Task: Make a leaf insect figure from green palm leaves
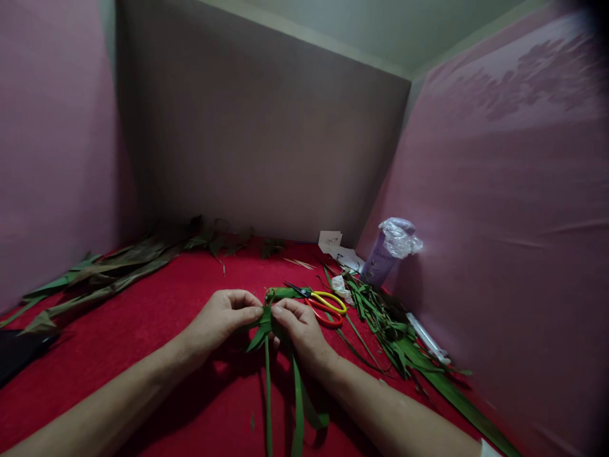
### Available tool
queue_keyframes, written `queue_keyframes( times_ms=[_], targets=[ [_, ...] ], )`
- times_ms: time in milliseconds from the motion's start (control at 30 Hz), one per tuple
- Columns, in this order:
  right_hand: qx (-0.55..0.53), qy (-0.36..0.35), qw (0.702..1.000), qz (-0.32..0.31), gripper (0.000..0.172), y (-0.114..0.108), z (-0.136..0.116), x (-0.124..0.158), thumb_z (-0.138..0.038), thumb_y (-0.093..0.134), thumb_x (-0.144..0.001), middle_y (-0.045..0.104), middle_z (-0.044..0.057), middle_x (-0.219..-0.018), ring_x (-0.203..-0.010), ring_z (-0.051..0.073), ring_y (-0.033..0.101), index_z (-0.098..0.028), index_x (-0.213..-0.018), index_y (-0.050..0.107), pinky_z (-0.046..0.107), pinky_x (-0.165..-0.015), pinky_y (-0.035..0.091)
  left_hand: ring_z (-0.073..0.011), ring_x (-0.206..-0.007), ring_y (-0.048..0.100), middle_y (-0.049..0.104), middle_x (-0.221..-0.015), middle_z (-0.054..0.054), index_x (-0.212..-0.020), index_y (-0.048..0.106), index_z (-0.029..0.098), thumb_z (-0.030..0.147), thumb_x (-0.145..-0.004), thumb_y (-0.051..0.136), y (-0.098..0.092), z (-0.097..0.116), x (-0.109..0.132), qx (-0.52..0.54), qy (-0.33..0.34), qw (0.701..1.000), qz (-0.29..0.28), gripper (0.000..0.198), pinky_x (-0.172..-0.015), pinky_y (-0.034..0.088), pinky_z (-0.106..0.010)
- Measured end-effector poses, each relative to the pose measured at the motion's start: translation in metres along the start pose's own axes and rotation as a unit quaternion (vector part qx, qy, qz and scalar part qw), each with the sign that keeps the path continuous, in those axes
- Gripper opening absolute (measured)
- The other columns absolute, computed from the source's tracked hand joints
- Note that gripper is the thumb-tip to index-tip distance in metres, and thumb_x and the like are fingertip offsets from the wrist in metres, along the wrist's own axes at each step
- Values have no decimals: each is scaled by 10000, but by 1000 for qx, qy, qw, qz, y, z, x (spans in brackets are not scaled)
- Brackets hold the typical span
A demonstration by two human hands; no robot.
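Near the middle of the red cloth, a piece woven from green leaf strips is held between my two hands. My left hand pinches its left side with thumb and forefinger. On the other side, my right hand grips it, thumb on top and the lower fingers partly hidden behind the leaves. Long loose strips hang from the piece toward me. Just beyond my right hand lie scissors with one yellow and one red handle, their dark blades pointing left beside a green leaf roll.
Cut leaf scraps heap on the right, near a clear plastic tube. Behind them a purple cup leans, topped with crumpled plastic. Long dry leaves lie left, above a dark flat object. White cards and thin sticks are at the back.
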State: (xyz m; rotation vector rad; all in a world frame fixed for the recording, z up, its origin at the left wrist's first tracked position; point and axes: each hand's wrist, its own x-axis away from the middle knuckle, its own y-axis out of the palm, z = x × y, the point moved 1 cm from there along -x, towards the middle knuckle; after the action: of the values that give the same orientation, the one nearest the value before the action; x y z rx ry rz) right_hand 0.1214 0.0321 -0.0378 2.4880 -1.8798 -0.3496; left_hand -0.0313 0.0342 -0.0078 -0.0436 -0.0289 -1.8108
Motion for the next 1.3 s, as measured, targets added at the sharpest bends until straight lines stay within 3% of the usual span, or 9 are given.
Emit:
queue_keyframes(
  times_ms=[133, 600, 900, 1033, 1167, 1300],
  targets=[
    [-4, 19, 1000, -5, 214, 0, 3, -1, -353, 626, -698, 535, -50, -504, -405, 70, 458, -161, -675, 533, 184, -422, 367, -155, -526, 568, 635, -572, -23, -650, 641, 131, 319, -609, 723, 1, 1, 1, -2, 12, 1000, -6, 209, -524, 431, -278],
    [29, -6, 999, 18, 208, -2, 9, -4, -305, 649, -637, 449, -79, -464, -384, 57, 397, -170, -595, 497, 187, -407, 350, -135, -533, 551, 641, -590, -24, -697, 671, 116, 324, -593, 747, -3, -6, -3, -29, 0, 999, -32, 244, -525, 410, -253],
    [36, 8, 999, 8, 215, -1, 8, -3, -333, 644, -655, 497, -62, -463, -394, 71, 440, -171, -621, 506, 186, -413, 357, -130, -481, 514, 601, -531, -9, -643, 676, 133, 292, -578, 734, 0, -1, -1, -45, 13, 999, -5, 181, -469, 385, -248],
    [45, 6, 999, -7, 261, -2, 9, -3, -404, 590, -732, 528, -42, -499, -412, 73, 458, -160, -654, 537, 187, -425, 368, -140, -502, 529, 618, -550, -19, -628, 677, 130, 311, -569, 736, 0, 0, -1, -35, 12, 999, -2, 199, -493, 402, -256],
    [45, -7, 999, 7, 354, -3, 9, -4, -468, 544, -772, 462, -54, -481, -411, 69, 423, -167, -592, 494, 187, -410, 350, -147, -499, 534, 620, -547, -17, -632, 673, 130, 337, -562, 736, 0, 0, -1, -27, 4, 1000, 0, 227, -495, 410, -264],
    [26, 7, 1000, 9, 334, -2, 8, -4, -454, 586, -738, 458, -62, -474, -395, 66, 412, -167, -592, 498, 187, -402, 351, -145, -506, 536, 625, -550, -14, -620, 665, 136, 331, -561, 735, 0, 1, 0, -29, 1, 1000, 0, 215, -504, 412, -261]
  ],
)
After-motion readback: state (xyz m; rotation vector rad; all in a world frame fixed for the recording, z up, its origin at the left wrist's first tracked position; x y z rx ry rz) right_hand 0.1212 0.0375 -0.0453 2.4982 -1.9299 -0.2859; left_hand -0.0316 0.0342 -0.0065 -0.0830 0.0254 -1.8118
